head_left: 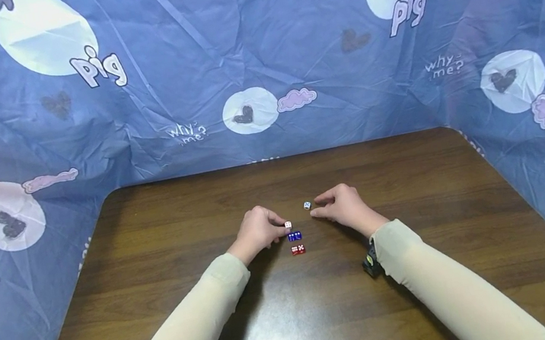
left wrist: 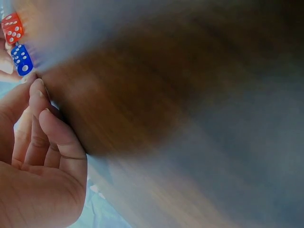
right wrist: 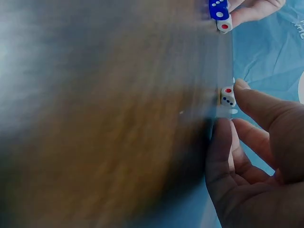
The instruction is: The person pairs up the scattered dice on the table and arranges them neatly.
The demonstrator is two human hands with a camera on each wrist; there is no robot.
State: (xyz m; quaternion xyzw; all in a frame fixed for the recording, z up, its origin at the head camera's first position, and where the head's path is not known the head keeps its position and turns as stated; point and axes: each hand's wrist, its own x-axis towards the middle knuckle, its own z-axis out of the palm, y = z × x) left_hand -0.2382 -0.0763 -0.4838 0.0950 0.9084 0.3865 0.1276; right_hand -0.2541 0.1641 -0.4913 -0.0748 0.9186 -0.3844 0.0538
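My left hand (head_left: pixel 259 230) pinches a white die (head_left: pixel 288 225) between thumb and fingertip, just behind a pair of blue dice (head_left: pixel 295 236) on the table. From the right wrist view, this white die (right wrist: pixel 224 24) shows a red pip, close beside a blue die (right wrist: pixel 219 9). In the left wrist view the fingers hide it. A second white die (head_left: pixel 307 205) sits farther back to the right. My right hand (head_left: pixel 346 207) is beside it, thumb and fingers spread apart, fingertips right by the die. Two red dice (head_left: pixel 298 249) lie side by side nearer me.
The dice lie on a brown wood-grain table (head_left: pixel 171 211). A blue printed cloth (head_left: pixel 210 54) hangs behind it and along both sides. A dark device (head_left: pixel 371 262) is strapped at my right wrist.
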